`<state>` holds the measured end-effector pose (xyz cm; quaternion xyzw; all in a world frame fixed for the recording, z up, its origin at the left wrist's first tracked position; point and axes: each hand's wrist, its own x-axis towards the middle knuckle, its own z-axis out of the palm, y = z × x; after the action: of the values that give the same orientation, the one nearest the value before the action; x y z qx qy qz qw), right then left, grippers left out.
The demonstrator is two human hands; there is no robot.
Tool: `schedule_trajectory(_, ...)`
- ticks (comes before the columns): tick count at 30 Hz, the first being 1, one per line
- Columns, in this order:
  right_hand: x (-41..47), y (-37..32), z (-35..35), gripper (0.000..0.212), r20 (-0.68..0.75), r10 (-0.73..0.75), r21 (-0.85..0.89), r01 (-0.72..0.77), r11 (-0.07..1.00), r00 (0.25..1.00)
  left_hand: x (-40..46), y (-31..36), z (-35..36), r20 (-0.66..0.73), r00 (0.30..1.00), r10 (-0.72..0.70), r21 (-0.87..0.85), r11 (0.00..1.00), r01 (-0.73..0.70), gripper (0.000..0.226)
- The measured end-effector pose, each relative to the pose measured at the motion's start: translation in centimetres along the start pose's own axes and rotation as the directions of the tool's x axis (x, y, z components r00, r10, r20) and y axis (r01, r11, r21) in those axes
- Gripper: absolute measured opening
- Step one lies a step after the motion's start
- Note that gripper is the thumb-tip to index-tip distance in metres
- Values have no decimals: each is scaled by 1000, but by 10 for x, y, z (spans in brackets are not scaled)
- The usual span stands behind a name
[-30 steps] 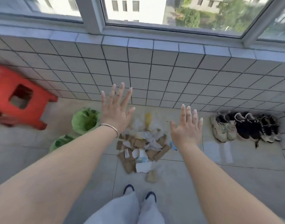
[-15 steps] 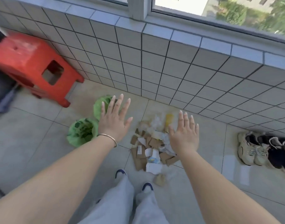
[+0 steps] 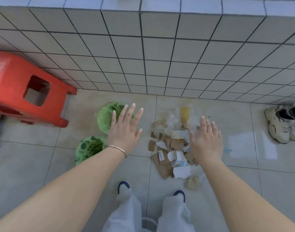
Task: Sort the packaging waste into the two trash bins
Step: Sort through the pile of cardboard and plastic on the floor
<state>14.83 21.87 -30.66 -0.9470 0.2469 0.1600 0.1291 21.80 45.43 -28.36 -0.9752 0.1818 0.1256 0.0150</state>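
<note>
Left hand [image 3: 125,133] spread flat above two green-lined trash bins [image 3: 108,118]; right hand [image 3: 206,141] spread over the cardboard-and-paper waste pile [image 3: 172,148] on the floor [image 3: 244,190]. Neither holds anything.

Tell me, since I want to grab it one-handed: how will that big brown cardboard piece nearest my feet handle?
The cardboard piece looks flat and torn, so probably stiff and light. Lying flush on the floor tile, its edge may be hard to pinch.

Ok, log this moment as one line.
left hand: open, empty | right hand: open, empty | waste pile: on floor | bins: nothing sorted yet
</note>
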Motion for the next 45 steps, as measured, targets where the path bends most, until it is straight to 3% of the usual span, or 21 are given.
schedule_trajectory(7, 25, 14, 98, 61, 48, 57, -13, -56, 998, 997, 28, -3, 106, 8, 998, 55, -66, 996, -55, 65)
schedule_trajectory(12, 71, 48, 209, 57, 40, 58, -69, -55, 996, 998, 67, 18, 233, 61, 996, 60, -89, 995, -54, 65)
schedule_trajectory(17, 124, 96, 321, 53, 43, 78, -109, -73, 991, 996, 106, 40, 369, 1, 982, 189, -58, 980, -189, 67)
schedule_trajectory(22, 164, 133, 389, 50, 29, 53, -143, -49, 988, 998, 138, 58, 456, 16, 981, 191, -108, 976, -188, 62)
schedule_trajectory(30, 173, 148, 435, 40, 45, 0, -162, 7, 987, 999, 148, 84, 502, 5, 986, 169, -126, 978, -167, 60)
schedule_trajectory(38, 182, 125, 457, 39, 145, -21, 29, 17, 999, 989, 133, 77, 531, 87, 996, 37, -209, 978, -18, 53)
schedule_trajectory(45, 190, 98, 493, 47, 148, -18, 1, 18, 1000, 989, 138, 70, 553, 202, 978, -59, -250, 962, 110, 51)
